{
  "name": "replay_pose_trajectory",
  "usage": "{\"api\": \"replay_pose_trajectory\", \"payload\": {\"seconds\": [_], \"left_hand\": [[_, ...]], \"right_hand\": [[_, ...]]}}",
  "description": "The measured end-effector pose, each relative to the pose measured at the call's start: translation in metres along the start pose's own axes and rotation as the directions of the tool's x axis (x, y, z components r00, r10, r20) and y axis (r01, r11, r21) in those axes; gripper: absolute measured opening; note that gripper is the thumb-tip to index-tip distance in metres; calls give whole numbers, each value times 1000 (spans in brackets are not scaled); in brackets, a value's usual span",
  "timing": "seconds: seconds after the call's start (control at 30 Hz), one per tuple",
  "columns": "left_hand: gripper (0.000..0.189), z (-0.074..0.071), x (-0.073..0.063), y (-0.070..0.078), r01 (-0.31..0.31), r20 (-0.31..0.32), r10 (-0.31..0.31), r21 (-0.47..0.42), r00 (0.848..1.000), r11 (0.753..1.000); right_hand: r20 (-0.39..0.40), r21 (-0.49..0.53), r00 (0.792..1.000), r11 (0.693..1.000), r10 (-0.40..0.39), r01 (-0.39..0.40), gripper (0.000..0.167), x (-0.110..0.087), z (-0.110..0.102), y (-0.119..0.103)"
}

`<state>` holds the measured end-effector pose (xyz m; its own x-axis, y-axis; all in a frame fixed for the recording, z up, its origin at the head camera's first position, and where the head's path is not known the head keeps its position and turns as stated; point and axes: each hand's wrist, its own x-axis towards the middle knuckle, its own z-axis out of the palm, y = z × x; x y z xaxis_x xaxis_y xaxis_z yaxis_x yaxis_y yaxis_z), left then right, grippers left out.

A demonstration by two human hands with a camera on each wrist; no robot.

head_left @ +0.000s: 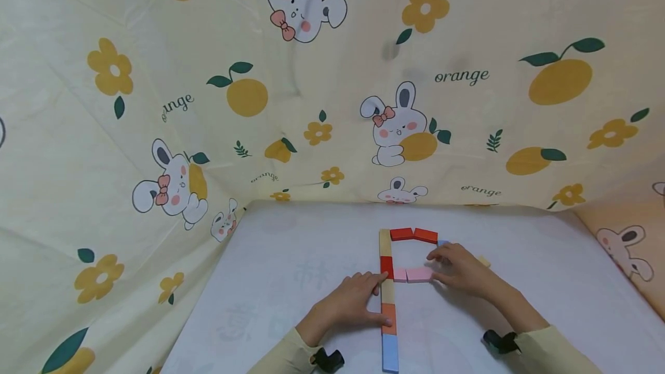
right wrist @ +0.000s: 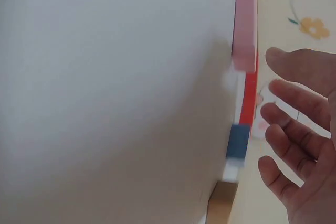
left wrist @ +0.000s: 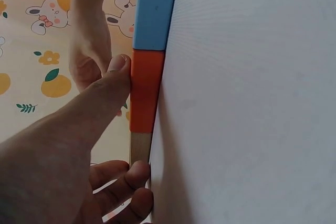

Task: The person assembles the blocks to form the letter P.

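A straight column of blocks lies on the white table: a wooden block (head_left: 385, 241) at the far end, then a red block (head_left: 387, 263), another wooden block (head_left: 387, 292), an orange block (head_left: 389, 311) and a light blue block (head_left: 390, 354) nearest. My left hand (head_left: 353, 300) rests along its left side, thumb at the orange block, forefinger at the red one. Two red blocks (head_left: 426, 235) run right from the top, and two pink blocks (head_left: 418, 275) run right from the middle. Just right of the pink pair, my right hand (head_left: 462, 269) hovers with spread fingers holding nothing.
Partly behind the right hand are a small blue block (right wrist: 238, 142) and a wooden block (right wrist: 222, 202). A cloth printed with rabbits and oranges (head_left: 332, 74) hangs at the back and sides of the table (head_left: 249, 305). Black wrist cameras (head_left: 328, 359) sit at both sleeves.
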<state>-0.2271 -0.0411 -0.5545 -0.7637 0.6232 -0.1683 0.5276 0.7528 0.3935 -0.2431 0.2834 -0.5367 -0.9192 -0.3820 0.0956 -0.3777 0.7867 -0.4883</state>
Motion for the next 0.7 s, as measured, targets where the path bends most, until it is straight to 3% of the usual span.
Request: {"api": "replay_pose_trajectory", "payload": {"seconds": [0.3, 0.5, 0.7], "left_hand": [[102, 0, -1, 0, -8, -3, 8, -5, 1000, 1000], [101, 0, -1, 0, -6, -1, 6, -10, 1000, 1000], [101, 1, 0, 0, -2, -2, 2, -10, 1000, 1000]], "right_hand": [[-113, -29, 990, 996, 82, -85, 46, -22, -12, 22], [-164, -43, 967, 978, 194, -203, 56, -32, -19, 37], [-213, -77, 948, 963, 236, -257, 69, -42, -22, 47]]}}
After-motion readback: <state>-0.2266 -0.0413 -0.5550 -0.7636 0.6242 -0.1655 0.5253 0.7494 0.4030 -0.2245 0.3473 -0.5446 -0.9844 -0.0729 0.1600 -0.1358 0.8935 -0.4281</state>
